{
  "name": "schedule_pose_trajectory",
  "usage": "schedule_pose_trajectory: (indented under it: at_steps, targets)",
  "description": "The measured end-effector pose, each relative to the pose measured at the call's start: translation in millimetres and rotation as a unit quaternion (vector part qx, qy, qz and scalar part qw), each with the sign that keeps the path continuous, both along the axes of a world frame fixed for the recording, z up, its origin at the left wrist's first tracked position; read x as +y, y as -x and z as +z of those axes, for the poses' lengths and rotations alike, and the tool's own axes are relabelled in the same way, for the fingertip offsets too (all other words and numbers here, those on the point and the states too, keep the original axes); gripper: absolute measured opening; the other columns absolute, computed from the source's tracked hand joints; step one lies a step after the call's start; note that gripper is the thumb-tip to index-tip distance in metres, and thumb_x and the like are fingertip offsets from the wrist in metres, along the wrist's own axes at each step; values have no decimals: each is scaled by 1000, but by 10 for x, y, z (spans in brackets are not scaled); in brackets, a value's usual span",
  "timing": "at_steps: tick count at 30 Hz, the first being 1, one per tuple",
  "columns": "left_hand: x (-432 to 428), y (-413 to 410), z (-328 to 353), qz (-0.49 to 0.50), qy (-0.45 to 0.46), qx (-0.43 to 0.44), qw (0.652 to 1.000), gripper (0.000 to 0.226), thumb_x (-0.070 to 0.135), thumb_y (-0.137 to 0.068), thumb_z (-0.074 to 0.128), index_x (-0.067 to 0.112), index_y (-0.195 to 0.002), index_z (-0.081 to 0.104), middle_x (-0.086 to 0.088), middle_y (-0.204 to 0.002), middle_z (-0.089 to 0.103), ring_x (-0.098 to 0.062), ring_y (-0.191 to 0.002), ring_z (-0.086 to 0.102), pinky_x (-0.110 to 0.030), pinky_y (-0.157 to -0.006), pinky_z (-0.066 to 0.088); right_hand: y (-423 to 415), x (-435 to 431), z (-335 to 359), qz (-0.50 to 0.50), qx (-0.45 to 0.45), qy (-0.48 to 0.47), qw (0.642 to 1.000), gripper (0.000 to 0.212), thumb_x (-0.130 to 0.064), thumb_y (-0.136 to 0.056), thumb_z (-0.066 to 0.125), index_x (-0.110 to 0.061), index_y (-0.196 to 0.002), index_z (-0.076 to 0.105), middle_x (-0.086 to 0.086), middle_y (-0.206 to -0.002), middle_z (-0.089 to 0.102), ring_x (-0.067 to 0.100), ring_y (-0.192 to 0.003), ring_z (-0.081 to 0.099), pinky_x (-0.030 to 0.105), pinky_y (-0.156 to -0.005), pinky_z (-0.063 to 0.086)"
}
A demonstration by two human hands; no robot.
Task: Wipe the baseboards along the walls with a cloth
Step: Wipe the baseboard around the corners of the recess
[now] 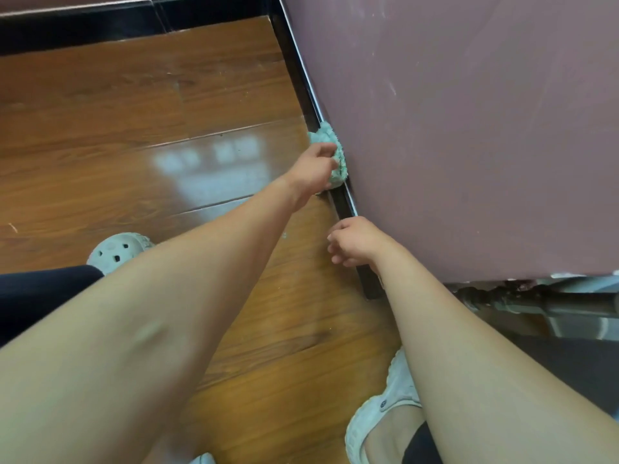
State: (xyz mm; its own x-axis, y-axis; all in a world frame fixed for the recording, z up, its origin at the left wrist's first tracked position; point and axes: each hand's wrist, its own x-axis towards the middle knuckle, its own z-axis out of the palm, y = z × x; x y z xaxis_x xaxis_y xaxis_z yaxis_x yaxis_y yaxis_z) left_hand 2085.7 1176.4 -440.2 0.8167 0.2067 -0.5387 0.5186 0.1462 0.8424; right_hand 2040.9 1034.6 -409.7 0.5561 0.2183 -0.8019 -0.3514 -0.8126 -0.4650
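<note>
The fluffy teal cloth (330, 142) is gripped in the curled left hand (315, 169) and pressed on the dark glossy baseboard (294, 72); the right hand (355, 241) is loosely curled, empty. With the cloth bunched thus, the strip's lower edge could be missed.

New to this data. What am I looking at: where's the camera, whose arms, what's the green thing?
No machine here: a person works with bare hands. The one picture comes from a wide-angle camera on their head, looking forward and down, so both arms reach in from the bottom. The left hand grips a green cloth and presses it against the dark baseboard at the foot of the mauve wall. The right hand holds nothing, fingers loosely curled, near the same baseboard. Underneath is a glossy wooden floor; the pale clogs are the person's.
</note>
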Motion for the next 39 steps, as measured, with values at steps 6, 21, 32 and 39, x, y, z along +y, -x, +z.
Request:
schedule_pose_trajectory:
  at_steps: [6, 21, 32, 39]
  targets:
    - [-140, 407, -160, -30, 7, 8, 999, 28, -2, -93, 53, 14, -112, 63, 0, -102, 65, -16, -89, 61, -34, -86, 54, 31, -16, -38, -39, -24, 2, 999, 18, -17, -96, 47, -18, -106, 62, 12, -104, 69, 22, -76, 66, 36, -76, 58]
    - [-158, 226, -214, 38, 49, -1, 998, 27, 0, -93, 54, 16, -110, 67, 3, -111, 64, -12, -101, 60, -34, -91, 51, 103, -95, -67, -121, 21, -32, 992, 25, -13, -99, 43, -21, -116, 60, 5, -107, 65, 19, -85, 68, 31, -75, 58]
    - [62, -16, -376, 113, 160, 40, 980, 56, 0, -90, 54, 9, -144, 45, -9, -149, 45, -21, -135, 48, -32, -102, 47, 58, -14, 44, -117, 63, -32, 991, 33, -13, -102, 35, -18, -124, 59, 6, -105, 64, 18, -84, 66, 32, -83, 57]
    - [-113, 112, -454, -20, -8, 105, 994, 23, 11, -94, 60, 11, -116, 53, -13, -109, 63, -26, -93, 66, -37, -81, 53, 74, -112, 41, -117, 77, -36, 990, 32, -14, -102, 35, -16, -125, 59, 6, -106, 65, 19, -86, 67, 35, -88, 56]
